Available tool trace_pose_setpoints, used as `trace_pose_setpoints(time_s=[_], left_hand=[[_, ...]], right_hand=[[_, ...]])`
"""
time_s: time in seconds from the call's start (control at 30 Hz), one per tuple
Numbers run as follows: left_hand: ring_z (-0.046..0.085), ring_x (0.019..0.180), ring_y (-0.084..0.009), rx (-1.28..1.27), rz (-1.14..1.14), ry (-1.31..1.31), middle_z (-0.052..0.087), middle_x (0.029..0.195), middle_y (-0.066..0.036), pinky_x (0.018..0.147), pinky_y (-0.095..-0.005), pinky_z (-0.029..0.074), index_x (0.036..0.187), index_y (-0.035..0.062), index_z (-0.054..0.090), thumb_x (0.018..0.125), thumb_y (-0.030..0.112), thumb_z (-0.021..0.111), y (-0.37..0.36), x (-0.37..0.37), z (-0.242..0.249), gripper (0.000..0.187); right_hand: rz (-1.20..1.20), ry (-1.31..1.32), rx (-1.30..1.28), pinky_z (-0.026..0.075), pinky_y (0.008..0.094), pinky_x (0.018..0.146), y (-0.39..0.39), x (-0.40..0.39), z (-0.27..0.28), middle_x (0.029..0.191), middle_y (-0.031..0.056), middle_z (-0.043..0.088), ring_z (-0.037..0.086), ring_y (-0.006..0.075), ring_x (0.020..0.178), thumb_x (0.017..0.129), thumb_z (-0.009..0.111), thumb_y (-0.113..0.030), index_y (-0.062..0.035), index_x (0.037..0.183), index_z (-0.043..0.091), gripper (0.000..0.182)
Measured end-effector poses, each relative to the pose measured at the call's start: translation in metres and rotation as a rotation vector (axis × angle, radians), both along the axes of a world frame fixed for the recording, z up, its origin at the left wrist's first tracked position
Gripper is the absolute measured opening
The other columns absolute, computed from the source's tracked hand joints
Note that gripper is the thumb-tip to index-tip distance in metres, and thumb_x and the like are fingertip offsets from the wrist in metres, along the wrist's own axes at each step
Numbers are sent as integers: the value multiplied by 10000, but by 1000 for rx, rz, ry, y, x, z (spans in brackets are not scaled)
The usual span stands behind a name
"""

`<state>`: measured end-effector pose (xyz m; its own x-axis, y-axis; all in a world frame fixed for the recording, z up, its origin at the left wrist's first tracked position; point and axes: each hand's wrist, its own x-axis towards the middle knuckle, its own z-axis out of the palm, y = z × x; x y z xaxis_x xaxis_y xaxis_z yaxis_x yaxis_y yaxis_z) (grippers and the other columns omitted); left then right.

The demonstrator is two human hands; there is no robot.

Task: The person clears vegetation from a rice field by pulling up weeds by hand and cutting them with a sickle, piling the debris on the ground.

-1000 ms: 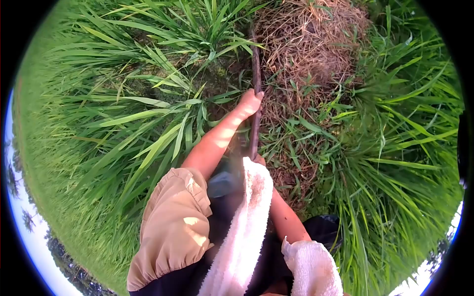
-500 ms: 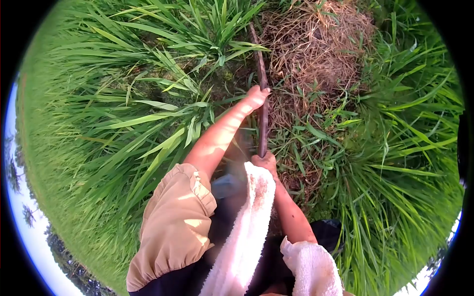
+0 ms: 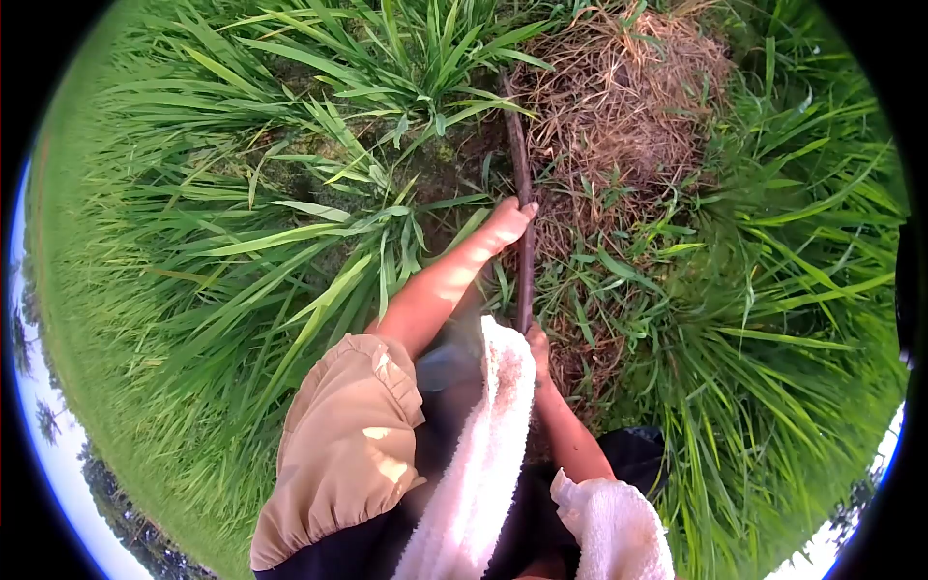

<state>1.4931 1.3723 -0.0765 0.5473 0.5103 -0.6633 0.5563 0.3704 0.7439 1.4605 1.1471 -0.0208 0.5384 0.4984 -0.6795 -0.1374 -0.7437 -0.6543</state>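
A long, slightly bent wooden pole (image 3: 523,164) runs forward from my body, and its far end disappears among the grass blades, so I cannot see what it ends in. My left hand (image 3: 509,220) is wrapped round it about midway, thumb on top. Nearer to me, my right hand (image 3: 538,348) grips the same pole by its near end, partly covered by a hanging white towel (image 3: 483,454). Just right of the pole's far half lies a mound of dry brown straw (image 3: 628,106).
Tall green grass-like plants (image 3: 319,232) crowd the left side, and more long blades (image 3: 764,338) lean in from the right. Low weeds (image 3: 619,280) grow along the strip beside the pole. The towel's other end (image 3: 614,527) hangs at my right arm.
Both hands and the pole have drawn back a little toward my body and slightly right. My grip on the pole looks the same.
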Motion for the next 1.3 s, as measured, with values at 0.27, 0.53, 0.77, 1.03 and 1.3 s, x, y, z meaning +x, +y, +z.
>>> trace_pose_setpoints(time_s=[0.27, 0.53, 0.77, 1.03, 1.3], left_hand=[[450, 701, -112, -152, -50, -225, 514, 752, 4, 636, -284, 395, 910, -1, 550, 926, 229, 522, -64, -28, 29, 232], [522, 706, -103, -274, -325, -576, 515, 797, -17, 656, -266, 483, 980, 44, 418, 922, 129, 533, -65, 33, 92, 154], [550, 586, -110, -214, -69, -504, 507, 769, -18, 526, -263, 505, 1051, 53, 399, 918, 161, 541, -7, 76, 124, 223], [445, 398, -91, -178, 263, -312, 458, 641, 8, 341, -252, 378, 967, 95, 434, 940, 224, 487, -25, 44, 52, 142], [446, 380, -100, 28, 273, -337, 473, 594, 3, 325, -260, 362, 932, 67, 475, 943, 226, 477, 7, 51, 61, 159]], right_hand=[[-35, 232, -100, 500, 326, 642, -77, -22, 54, 823, 130, 640, 624, 195, 725, 777, 670, -231, 44, 934, 579, 330], [-190, -49, -85, 433, 263, 561, -66, -3, 100, 707, -6, 520, 478, 90, 630, 745, 648, -95, -10, 898, 514, 221], [-319, 26, 270, 399, 251, 370, 69, 67, 79, 585, 22, 514, 474, 111, 386, 789, 617, -83, -3, 940, 464, 229], [-117, -159, -53, 494, 418, 749, 94, 47, 39, 793, 239, 628, 640, 367, 800, 750, 619, -184, 57, 983, 531, 347], [-208, 230, 77, 500, 456, 620, 131, 62, 59, 688, 209, 605, 624, 369, 637, 763, 591, -129, 44, 906, 506, 240]])
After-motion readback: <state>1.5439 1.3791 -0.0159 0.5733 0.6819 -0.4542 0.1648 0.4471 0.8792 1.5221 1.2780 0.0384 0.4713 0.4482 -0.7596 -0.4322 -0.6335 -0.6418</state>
